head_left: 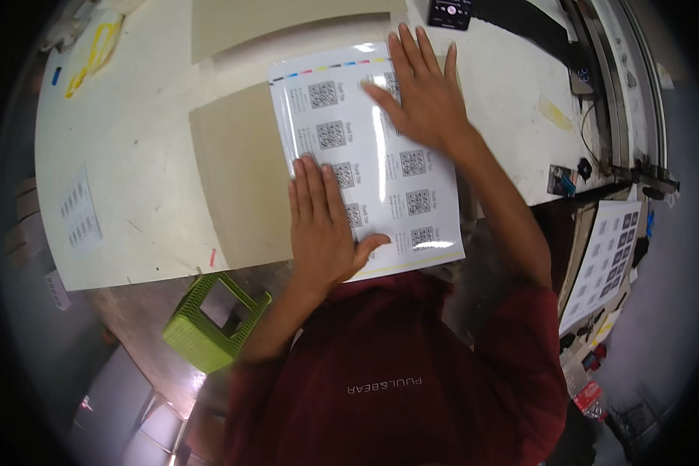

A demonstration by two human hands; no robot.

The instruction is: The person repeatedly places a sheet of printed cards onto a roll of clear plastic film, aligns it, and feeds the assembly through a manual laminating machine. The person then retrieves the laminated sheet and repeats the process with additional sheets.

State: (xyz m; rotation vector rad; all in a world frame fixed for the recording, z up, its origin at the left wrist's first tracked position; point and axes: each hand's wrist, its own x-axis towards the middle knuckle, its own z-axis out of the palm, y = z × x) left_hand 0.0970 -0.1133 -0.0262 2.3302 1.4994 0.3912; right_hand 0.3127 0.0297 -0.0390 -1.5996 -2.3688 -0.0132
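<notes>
A glossy white printed sheet (377, 182) with rows of square codes and a strip of colour marks lies on the table in front of me. Its near edge reaches my body. My left hand (322, 221) rests flat on its lower left part, fingers pointing away from me and thumb out to the right. Across the upper right part, my right hand (427, 97) is spread flat, with fingertips close to the sheet's far edge. Part of the print is covered by both hands. Beneath the sheet and out to its left lies a beige cardboard piece (237, 175).
Another cardboard piece (287, 23) is at the table's far side, near a phone (449, 12). A yellow strap (97, 54) lies far left on the white table (147, 155). A green plastic basket (210, 322) stands below the near edge. More printed sheets (602, 260) sit at right.
</notes>
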